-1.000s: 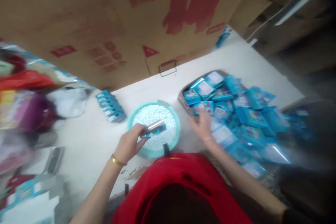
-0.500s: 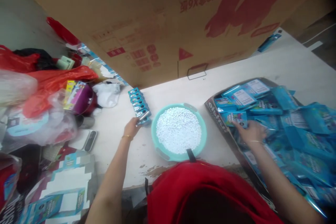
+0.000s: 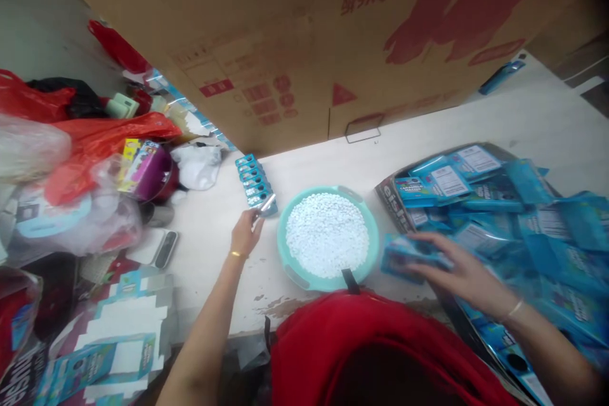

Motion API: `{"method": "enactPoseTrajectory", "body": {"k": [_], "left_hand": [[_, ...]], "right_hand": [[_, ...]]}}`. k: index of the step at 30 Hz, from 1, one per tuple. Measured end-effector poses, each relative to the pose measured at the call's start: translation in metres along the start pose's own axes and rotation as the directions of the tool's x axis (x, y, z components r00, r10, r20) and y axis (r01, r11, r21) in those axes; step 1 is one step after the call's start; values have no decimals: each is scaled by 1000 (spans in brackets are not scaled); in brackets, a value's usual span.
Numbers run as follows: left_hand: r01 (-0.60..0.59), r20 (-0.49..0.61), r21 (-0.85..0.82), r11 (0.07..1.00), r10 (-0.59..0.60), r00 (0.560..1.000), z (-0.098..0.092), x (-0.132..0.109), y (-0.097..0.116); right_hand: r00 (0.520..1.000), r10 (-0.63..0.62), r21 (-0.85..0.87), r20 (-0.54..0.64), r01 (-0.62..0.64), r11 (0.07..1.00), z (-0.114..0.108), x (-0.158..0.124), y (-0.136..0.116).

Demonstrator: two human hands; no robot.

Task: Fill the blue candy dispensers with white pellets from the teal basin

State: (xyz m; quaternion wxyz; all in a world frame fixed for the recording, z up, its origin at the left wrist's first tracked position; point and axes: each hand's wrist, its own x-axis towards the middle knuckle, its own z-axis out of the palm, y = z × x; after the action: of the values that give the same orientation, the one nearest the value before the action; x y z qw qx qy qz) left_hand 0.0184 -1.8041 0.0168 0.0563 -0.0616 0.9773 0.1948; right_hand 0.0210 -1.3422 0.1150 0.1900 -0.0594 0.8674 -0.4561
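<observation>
My left hand (image 3: 246, 231) is closed around a small shiny silvery tool (image 3: 267, 203), whose exact kind I cannot make out. Its tip lies over the near end of a row of small blue boxes (image 3: 251, 172) with dark round spots on top. My right hand (image 3: 451, 266) grips a blue printed box (image 3: 404, 259), blurred by motion, between thumb and fingers. That box is just outside the carton and beside the green basin's right rim. Between my hands stands the green basin (image 3: 288, 260), filled with small white pellets (image 3: 328, 235).
An open carton (image 3: 397, 206) on the right is heaped with blue packs (image 3: 528, 216). A tall cardboard box (image 3: 285, 32) blocks the back of the table. Red bags (image 3: 95, 146), a white device (image 3: 157, 248) and flattened blue-and-white boxes (image 3: 124, 355) crowd the left.
My right hand has lifted a blue box out of the carton and brought it left, towards the basin. My left hand stays by the row with the silvery tool. The view has shifted slightly.
</observation>
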Motion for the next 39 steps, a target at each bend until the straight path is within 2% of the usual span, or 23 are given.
{"method": "enactPoseTrajectory", "body": {"k": [1, 3, 5, 6, 8, 11, 13, 15, 17, 19, 21, 24, 27, 30, 33, 36, 39], "left_hand": [[-68, 78, -35, 997, 70, 995, -1, -10, 10], [-161, 270, -54, 985, 170, 948, 4, -28, 30], [-167, 448, -5, 986, 152, 881, 20, -41, 51], [-147, 504, 25, 989, 115, 856, 32, -45, 62], [-107, 554, 51, 993, 61, 830, 60, -45, 86], [-94, 530, -10, 996, 85, 844, 106, -34, 120], [-98, 508, -72, 993, 121, 853, 129, -25, 138], [-99, 485, -134, 986, 152, 861, 143, -18, 150], [-100, 468, -189, 977, 179, 865, 145, -16, 153], [-108, 453, -236, 966, 208, 867, 134, -16, 148], [-137, 423, -283, 949, 252, 870, 112, -19, 138], [-224, 343, -351, 909, 347, 873, 65, -22, 126], [-324, 292, -366, 872, 438, 850, 15, -22, 126], [-414, 324, -305, 858, 502, 802, -24, -20, 139], [-477, 424, -153, 866, 493, 760, -49, -16, 160], [-501, 524, 81, 862, 391, 757, -67, -15, 187], [-530, 566, 272, 803, 312, 763, -79, -21, 218]], "right_hand": [[994, 24, 105, 110, -36, 994, 7, -4, -6], [961, 59, 296, 269, -141, 945, 21, -10, -13], [940, 94, 411, 329, -232, 882, 34, -14, -13], [938, 116, 441, 326, -259, 860, 38, -15, -11], [953, 167, 477, 251, -272, 835, 43, -15, -6], [971, 232, 523, 62, -229, 821, 48, -12, 4], [968, 245, 530, -45, -185, 827, 52, -10, 11], [963, 245, 516, -111, -154, 842, 57, -9, 19], [961, 222, 456, -164, -126, 881, 63, -8, 30], [960, 162, 323, -230, -82, 943, 67, -6, 39], [955, 63, 148, -289, -20, 989, 69, -3, 46], [946, -95, -38, -308, 88, 995, 71, 7, 45], [935, -229, -118, -269, 204, 972, 76, 20, 36], [918, -339, -156, -204, 311, 937, 87, 33, 26], [903, -401, -151, -151, 380, 913, 99, 40, 20], [893, -433, -136, -128, 416, 899, 107, 42, 17], [888, -443, -118, -122, 430, 895, 111, 41, 17]]}}
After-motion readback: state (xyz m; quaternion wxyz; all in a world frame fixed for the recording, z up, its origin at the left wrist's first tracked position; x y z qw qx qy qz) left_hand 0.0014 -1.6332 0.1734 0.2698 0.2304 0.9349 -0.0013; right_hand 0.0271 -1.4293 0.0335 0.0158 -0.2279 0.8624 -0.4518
